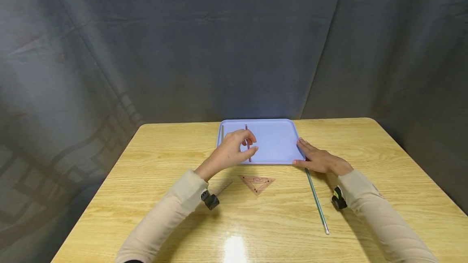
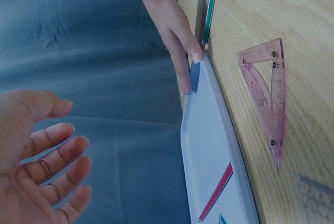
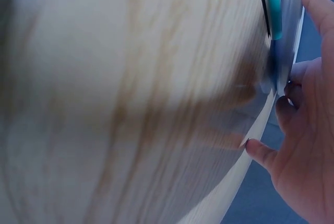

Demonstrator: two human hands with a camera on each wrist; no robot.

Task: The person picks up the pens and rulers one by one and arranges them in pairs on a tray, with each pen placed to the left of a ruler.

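Trouble nearest lies with the long rod just beside the right hand, whose straight fingers press the tray corner and could nudge it rolling, while farther in the left hand, loosely spread and empty, hovers over the red stick on the tray and could knock it.

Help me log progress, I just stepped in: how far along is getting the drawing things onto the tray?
Done, it seems: a red stick and a thin grey stick lie in the tray. In hand: nothing; the left hand hovers empty over the red stick, and the right hand rests on the tray's corner. Left on the table: the pink triangle, clear ruler and long rod.
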